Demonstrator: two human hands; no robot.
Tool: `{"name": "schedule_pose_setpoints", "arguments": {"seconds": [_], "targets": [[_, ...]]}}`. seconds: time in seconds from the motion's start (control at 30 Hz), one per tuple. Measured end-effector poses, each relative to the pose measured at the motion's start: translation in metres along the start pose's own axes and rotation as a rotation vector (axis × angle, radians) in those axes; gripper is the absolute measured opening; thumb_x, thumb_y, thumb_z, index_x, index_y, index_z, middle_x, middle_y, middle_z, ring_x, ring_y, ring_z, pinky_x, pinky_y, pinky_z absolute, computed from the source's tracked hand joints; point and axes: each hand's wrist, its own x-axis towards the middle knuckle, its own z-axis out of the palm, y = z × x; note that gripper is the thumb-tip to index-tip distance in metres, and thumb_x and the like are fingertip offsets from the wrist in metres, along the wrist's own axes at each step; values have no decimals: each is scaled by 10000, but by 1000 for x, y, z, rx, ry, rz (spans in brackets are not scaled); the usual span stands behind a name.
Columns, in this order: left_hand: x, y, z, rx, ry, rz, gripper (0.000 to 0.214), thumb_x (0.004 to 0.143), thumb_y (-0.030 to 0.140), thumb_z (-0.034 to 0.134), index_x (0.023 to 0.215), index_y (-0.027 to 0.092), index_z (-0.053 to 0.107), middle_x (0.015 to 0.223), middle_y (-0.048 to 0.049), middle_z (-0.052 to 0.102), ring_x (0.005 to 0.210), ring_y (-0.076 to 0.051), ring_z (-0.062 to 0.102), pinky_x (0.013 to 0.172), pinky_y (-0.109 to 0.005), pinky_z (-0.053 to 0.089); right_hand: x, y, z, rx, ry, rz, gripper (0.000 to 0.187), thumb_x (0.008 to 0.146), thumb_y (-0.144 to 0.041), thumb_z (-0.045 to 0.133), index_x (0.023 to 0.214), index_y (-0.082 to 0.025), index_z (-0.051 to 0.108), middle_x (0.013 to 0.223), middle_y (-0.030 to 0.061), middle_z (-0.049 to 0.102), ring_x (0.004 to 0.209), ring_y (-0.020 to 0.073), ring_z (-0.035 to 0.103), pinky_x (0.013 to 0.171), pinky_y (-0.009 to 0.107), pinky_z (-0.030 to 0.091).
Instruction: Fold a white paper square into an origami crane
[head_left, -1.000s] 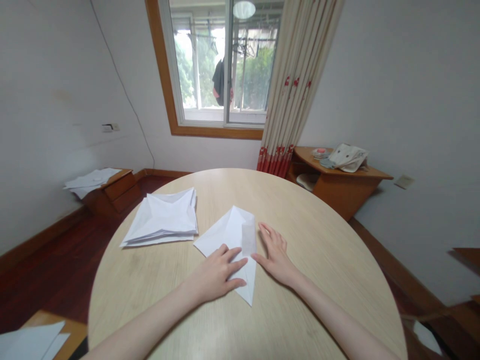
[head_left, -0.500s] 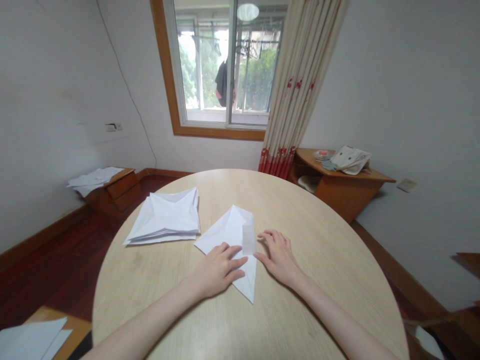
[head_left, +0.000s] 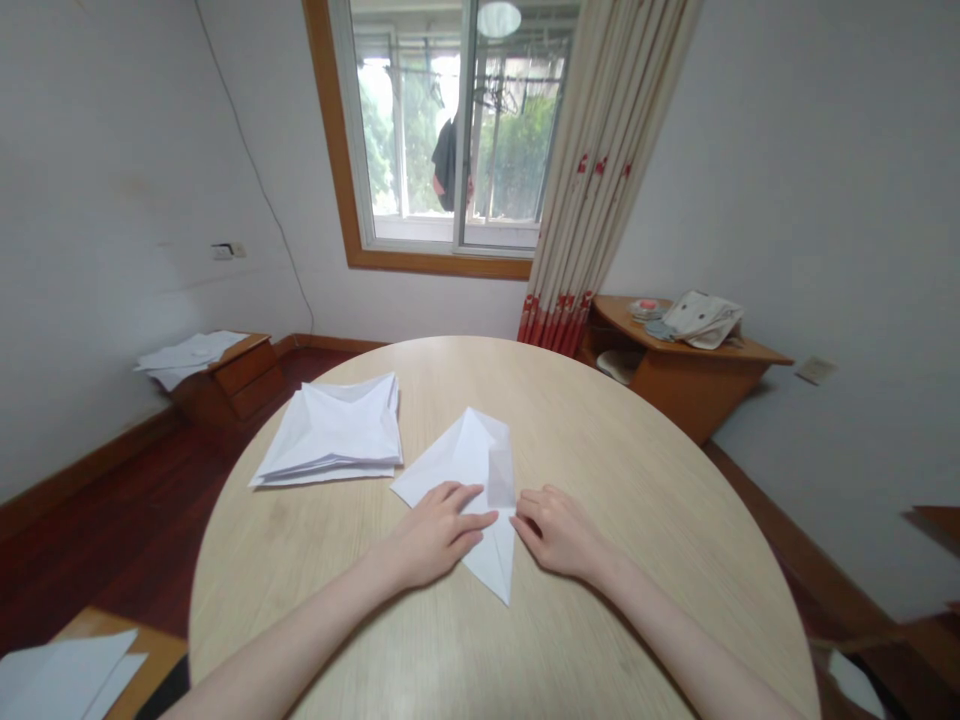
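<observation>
Folded paper (head_left: pixel 465 462), just right of the stack (head_left: pixel 330 435), pinned by our left hand (head_left: pixel 439 535), grip wide and flat, right hand (head_left: pixel 559 530) curled at its edge, grip unclear; uneven pressure might skew the crease.

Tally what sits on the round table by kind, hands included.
Hands: 2, the left hand and the right hand
Single folded white paper that both hands touch: 1
Separate stack of folded white papers: 1
Total: 4
</observation>
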Motion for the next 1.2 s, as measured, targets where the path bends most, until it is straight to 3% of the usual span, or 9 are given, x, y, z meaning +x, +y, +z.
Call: {"name": "schedule_pose_setpoints", "arguments": {"seconds": [0.47,0.8,1.2], "targets": [[-1,-3,3,-16,25,8,352,951,260,488,1287,331,562,1398,-42,472,1212,-253,435,1018,-435,388,-2,-14,1,135,-64,-139,223,765,-94,502,559,-176,527,569,-28,542,543,111,420,605,246,319],[0,-2,4,11,26,11,337,953,270,479,1272,312,577,1394,-53,479,1213,-254,442,1018,-434,387,-6,-31,-6,182,-127,-217,215,672,-75,510,505,-189,436,555,-34,522,536,107,385,614,234,345],[0,0,0,0,1,5,334,952,265,490,1271,308,582,1398,-52,473,1212,-256,436,1017,-434,389,-11,-42,-15,239,-291,-149,186,568,-80,515,470,-183,395,521,-43,512,500,93,318,526,233,283]]}}
